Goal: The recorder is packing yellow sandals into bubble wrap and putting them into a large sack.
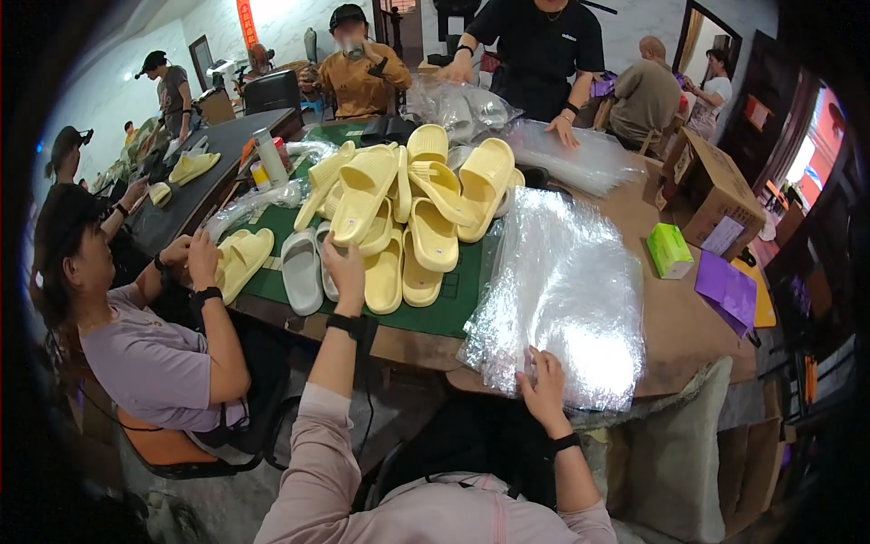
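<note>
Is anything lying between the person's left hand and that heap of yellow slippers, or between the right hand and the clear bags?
Nothing visible does. The left hand already rests on the near edge of the yellow slipper pile, beside a grey slipper. The right hand lies directly on the stack of clear plastic bags at the table's near edge.

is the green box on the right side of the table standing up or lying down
Lying down: the green box rests on a long side on the table, beside the purple sheets.

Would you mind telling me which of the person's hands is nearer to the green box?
The right. The right hand rests on the near edge of the clear bags, below and left of the green box. The left hand is farther left, at the yellow slippers.
</note>
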Available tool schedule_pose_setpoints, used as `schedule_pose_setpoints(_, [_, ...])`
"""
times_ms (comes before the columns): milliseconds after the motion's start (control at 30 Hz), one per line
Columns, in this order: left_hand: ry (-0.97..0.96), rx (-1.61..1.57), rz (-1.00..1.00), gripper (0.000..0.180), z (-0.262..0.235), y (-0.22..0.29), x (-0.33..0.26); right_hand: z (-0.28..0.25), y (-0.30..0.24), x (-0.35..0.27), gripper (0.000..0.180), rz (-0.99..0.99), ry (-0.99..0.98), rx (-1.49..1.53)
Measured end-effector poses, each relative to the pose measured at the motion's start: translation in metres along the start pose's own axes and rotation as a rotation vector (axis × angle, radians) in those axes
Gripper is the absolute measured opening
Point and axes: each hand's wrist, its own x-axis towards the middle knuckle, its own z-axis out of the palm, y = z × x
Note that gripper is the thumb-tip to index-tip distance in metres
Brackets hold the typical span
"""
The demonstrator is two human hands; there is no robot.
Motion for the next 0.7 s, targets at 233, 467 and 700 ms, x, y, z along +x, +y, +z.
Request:
schedule_pose_setpoints(233, [-0.093, -0.279, -0.235, 0.051, 0.016, 0.01, 0.029, 0.004, 0.004, -0.005, 0.048, -0.019, 0.091, -0.165])
schedule_pose_setpoints(467, [-0.262, -0.517, -0.587, 0.028, -0.015, -0.039, 0.062, 0.01, -0.004, -0.003, 0.047, -0.041, 0.098, -0.109])
schedule_pose_setpoints(700, [-0.108, -0.809, -0.525, 0.031, -0.009, 0.01, 0.026, 0.005, 0.002, -0.006, 0.044, -0.032, 0.149, -0.202])
